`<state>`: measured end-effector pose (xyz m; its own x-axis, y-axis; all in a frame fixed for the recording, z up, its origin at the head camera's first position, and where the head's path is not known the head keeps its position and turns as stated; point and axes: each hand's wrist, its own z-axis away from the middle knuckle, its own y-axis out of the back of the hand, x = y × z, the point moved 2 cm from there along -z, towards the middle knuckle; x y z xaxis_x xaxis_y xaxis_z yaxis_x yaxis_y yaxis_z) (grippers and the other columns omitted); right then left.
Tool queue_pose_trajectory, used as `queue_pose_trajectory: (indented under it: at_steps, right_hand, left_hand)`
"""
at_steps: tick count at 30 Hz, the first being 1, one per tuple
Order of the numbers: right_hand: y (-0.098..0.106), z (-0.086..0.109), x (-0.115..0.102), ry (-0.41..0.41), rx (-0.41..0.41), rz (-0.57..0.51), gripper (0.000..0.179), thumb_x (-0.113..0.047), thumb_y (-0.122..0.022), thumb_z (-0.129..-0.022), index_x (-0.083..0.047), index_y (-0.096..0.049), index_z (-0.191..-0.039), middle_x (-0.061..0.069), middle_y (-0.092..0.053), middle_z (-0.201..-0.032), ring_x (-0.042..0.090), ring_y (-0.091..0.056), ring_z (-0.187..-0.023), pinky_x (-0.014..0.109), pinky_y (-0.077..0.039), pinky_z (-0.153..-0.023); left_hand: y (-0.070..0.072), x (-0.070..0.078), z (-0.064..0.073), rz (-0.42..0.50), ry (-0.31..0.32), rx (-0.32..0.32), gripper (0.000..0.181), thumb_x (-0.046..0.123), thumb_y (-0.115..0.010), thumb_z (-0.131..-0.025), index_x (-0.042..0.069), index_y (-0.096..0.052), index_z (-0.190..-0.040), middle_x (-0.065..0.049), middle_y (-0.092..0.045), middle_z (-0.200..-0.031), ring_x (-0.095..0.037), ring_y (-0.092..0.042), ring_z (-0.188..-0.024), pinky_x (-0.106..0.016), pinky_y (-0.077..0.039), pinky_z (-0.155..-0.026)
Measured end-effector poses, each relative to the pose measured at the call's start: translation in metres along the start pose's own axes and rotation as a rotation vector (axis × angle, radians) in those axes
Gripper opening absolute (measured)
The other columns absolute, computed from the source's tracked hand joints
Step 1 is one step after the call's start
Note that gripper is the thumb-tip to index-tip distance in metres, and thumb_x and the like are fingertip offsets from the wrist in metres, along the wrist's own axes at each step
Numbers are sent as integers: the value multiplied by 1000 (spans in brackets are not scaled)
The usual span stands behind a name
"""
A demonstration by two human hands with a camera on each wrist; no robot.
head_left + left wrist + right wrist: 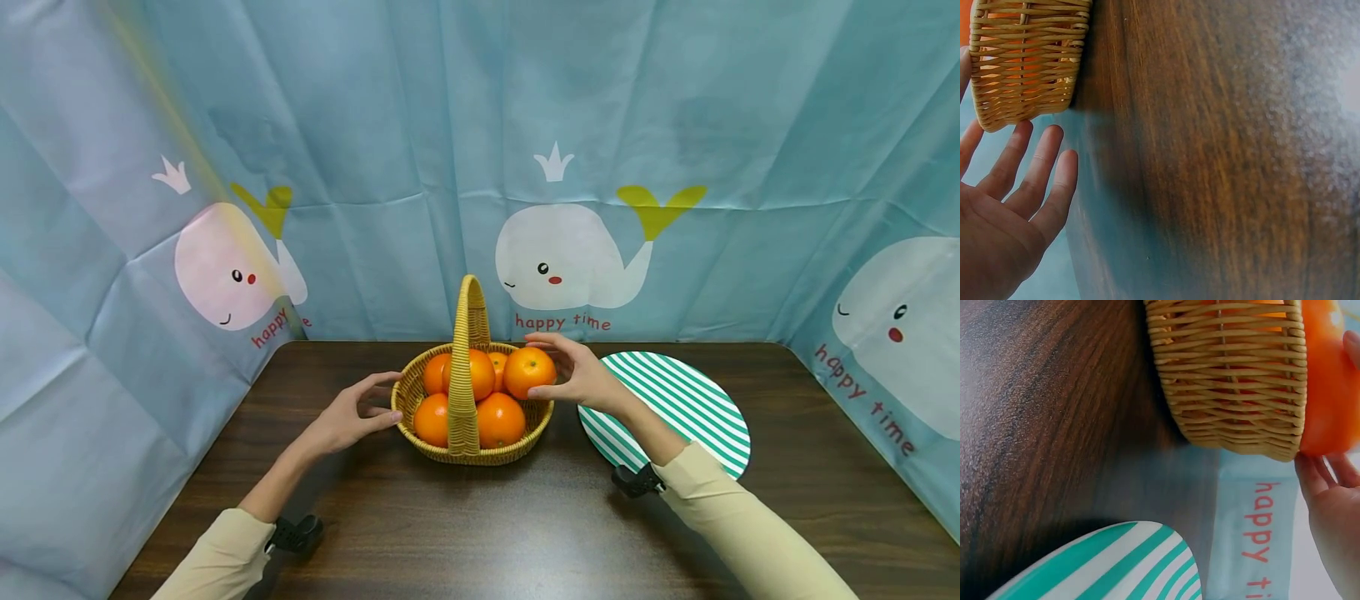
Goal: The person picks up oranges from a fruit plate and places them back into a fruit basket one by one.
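A yellow wicker basket (465, 457) with a tall arched handle stands on the table and holds several oranges (501, 421). At its right side my right hand (581, 379) grips one orange (529, 372) between thumb and fingers, at rim height; this orange (1329, 394) bulges past the rim in the right wrist view. My left hand (352, 417) is at the basket's left side, its thumb and fingertips at the wall. Its fingers (1041, 165) are spread and fairly straight in the left wrist view, fingertips against or very near the wicker (1029, 69).
A round mat or board with green and white stripes (697, 400) lies right of the basket, partly under my right forearm. The dark wooden table (480, 533) ends at a light blue curtain (375, 275) printed with whales, behind and at both sides.
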<state>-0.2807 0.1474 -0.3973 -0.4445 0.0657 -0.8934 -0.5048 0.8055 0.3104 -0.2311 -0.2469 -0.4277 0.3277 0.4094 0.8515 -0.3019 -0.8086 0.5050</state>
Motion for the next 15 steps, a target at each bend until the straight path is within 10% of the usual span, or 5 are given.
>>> queue_pose_trajectory:
  at_steps: [15]
  right_hand:
    - [31, 31, 2, -20, 90, 4, 45, 0, -72, -94, 3, -57, -136, 19, -58, -134, 51, -53, -121, 48, -51, -98]
  left_hand:
    - [0, 0, 1, -13, 15, 4, 62, 14, -73, -96, 4, -45, -150, -26, -48, -144, -46, -55, -122, -37, -56, -90]
